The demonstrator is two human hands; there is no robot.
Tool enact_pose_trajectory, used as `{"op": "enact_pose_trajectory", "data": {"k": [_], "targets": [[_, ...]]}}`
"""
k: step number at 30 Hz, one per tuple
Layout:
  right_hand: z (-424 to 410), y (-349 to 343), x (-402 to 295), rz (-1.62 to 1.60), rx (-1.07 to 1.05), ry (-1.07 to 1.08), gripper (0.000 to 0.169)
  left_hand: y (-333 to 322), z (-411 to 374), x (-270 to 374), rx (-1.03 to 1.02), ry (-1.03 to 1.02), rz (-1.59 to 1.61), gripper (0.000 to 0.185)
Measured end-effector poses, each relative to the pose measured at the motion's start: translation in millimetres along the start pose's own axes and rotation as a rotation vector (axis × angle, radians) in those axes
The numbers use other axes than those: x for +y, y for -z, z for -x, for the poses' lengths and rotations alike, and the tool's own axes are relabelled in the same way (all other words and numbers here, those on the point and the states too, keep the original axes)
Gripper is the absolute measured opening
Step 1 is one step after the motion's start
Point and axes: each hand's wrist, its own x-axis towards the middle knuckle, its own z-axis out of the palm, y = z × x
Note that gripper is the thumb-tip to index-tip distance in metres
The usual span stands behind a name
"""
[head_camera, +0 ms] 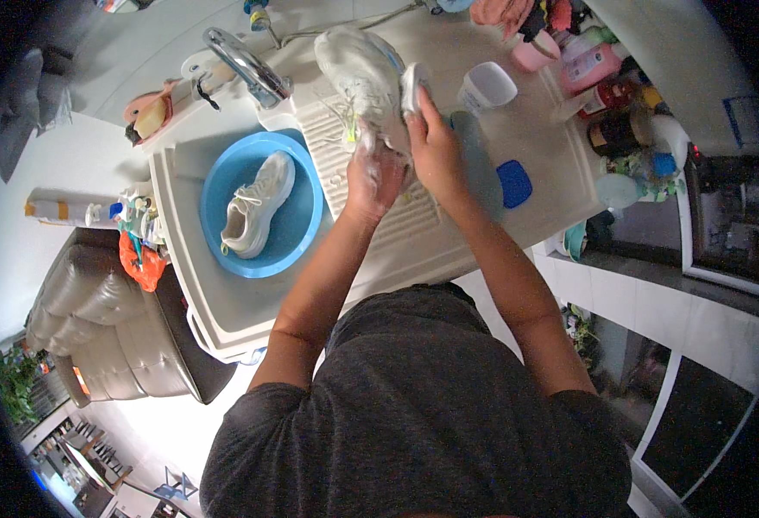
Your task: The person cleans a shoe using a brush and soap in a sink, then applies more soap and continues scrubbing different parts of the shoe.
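Observation:
My left hand [377, 178], wet with some suds on it, grips a white sneaker [363, 71] near its heel opening. The sneaker's toe points away from me, over the ribbed washboard [334, 146] of the laundry sink. In my right hand [438, 149] is a small white brush [415, 84], held against the right side of the sneaker's sole. The brush's bristles are hidden from me. A second white sneaker [266, 201] lies in a blue plastic basin [211, 243], set inside the sink bowl [188, 285] on the left.
A chrome faucet [243, 65] leans over the sink's back edge. Right of my hands are a white plastic tub [489, 87] and a blue lid [514, 184]. A pink bottle [590, 68] and a dark jar [619, 129] stand along the right side. A soap dish [153, 116] sits at the back left.

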Motion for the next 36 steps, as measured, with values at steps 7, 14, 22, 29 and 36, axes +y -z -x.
{"op": "enact_pose_trajectory", "data": {"k": [7, 14, 22, 29, 36], "targets": [[50.4, 7.4, -17.5, 0.001, -0.217, 0.048, 0.051, 4.8, -9.2, 18.7, 0.124, 0.009, -0.136, 0.058], [55.5, 16.6, -28.6, 0.043, -0.299, -0.011, 0.050, 15.1, -24.2, 19.0, 0.128, 0.006, -0.150, 0.061], [15.8, 20.3, -25.7, 0.169, -0.176, 0.049, 0.052, -7.7, -10.1, -4.2, 0.090, 0.019, -0.096, 0.058], [9.5, 19.5, -21.8, 0.228, -0.139, 0.100, 0.056, -10.9, -4.4, -4.0, 0.066, 0.020, -0.101, 0.057], [70.1, 14.9, -11.3, 0.247, -0.271, 0.097, 0.058, -11.8, -13.4, 14.9, 0.215, 0.062, -0.149, 0.050]]}}
